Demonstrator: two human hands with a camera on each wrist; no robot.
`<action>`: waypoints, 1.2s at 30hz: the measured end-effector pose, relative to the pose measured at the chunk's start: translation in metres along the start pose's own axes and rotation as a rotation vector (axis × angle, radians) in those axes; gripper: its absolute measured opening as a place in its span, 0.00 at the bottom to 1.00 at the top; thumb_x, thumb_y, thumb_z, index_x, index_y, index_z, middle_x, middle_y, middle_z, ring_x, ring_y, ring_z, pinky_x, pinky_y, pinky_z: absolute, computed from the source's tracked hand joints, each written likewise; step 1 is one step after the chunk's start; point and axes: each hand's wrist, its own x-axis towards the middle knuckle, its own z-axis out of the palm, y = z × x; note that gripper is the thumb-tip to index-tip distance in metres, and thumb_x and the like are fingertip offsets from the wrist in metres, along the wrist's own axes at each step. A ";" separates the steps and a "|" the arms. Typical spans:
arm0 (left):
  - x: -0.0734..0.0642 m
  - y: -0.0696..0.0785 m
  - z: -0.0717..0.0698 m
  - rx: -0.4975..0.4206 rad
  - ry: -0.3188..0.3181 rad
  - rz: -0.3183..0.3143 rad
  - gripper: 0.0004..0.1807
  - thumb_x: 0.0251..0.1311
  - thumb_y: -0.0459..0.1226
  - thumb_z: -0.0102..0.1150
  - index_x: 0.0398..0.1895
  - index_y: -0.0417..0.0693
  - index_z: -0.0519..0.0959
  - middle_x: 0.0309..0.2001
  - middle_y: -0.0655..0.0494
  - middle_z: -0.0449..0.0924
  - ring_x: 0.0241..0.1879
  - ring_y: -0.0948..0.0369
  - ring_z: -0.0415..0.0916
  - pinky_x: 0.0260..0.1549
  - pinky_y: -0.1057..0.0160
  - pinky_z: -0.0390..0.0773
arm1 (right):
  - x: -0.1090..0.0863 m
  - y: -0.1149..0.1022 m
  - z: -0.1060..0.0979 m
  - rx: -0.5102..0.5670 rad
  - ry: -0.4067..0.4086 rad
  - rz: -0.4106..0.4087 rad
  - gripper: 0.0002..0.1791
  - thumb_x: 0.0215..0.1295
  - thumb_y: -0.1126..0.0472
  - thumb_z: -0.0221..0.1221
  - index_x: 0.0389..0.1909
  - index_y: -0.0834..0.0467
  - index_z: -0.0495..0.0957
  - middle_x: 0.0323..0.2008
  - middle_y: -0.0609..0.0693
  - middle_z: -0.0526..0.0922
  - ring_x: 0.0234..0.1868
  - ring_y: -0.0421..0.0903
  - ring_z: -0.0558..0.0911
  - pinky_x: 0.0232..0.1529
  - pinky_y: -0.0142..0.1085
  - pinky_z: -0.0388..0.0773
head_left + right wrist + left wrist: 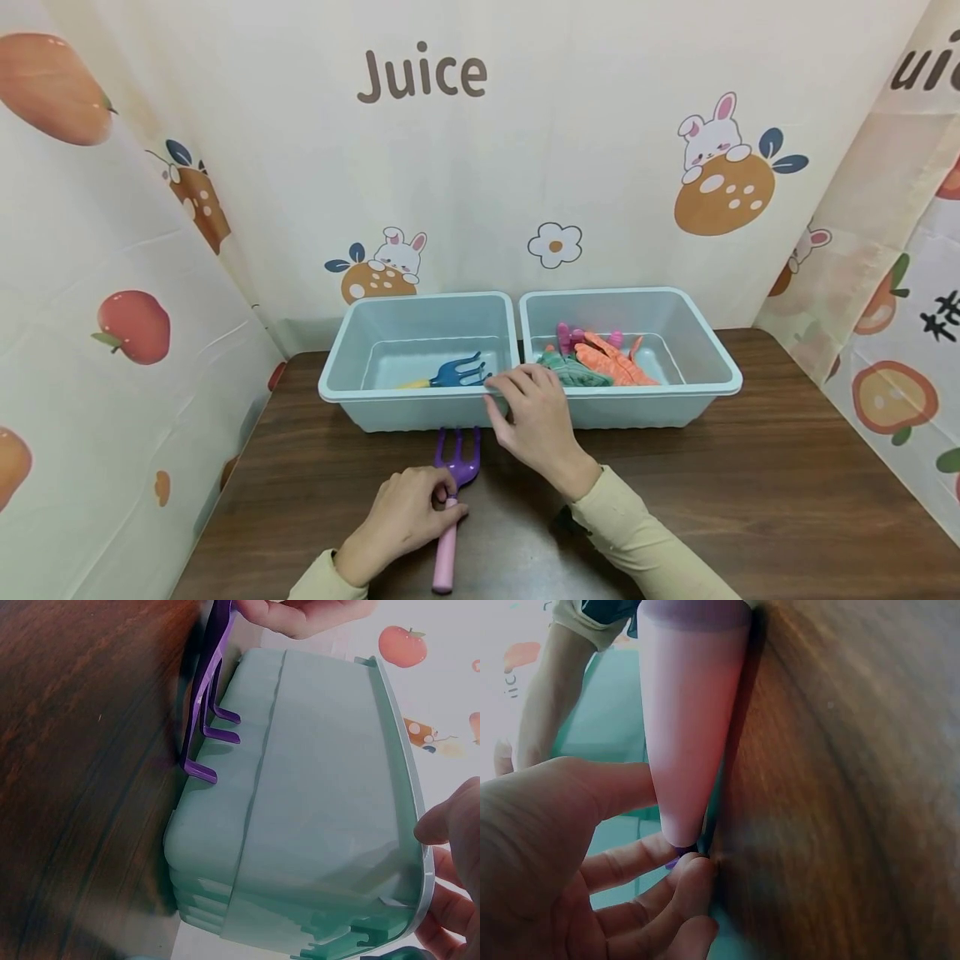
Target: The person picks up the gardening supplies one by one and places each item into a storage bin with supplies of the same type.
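Observation:
A purple hand fork [445, 550] with a pink handle lies on the table, tines toward the bins. My left hand [408, 508] pinches it near the neck, thumb on one side of the handle [690, 727] and fingers on the other. At the front right corner of the left pale blue bin [405, 412], my right hand [536, 421] grips the rim [426, 892], thumb on the outer side and fingers over the edge. Inside that bin lies a blue hand fork [453, 372] with a yellow handle.
The right pale blue bin [637, 412] stands beside the left one. It holds a crumpled orange item [611, 362] with finger-like strips, a similar green item [573, 372] and something pink [564, 337]. A printed curtain [465, 183] hangs behind the wooden table [780, 483].

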 end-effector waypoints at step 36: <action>0.004 -0.005 0.001 -0.178 0.080 -0.038 0.10 0.54 0.39 0.74 0.24 0.62 0.80 0.20 0.72 0.76 0.18 0.74 0.69 0.22 0.70 0.70 | 0.000 0.001 0.001 0.015 0.009 0.002 0.08 0.65 0.56 0.72 0.42 0.52 0.88 0.40 0.46 0.90 0.46 0.52 0.82 0.51 0.50 0.79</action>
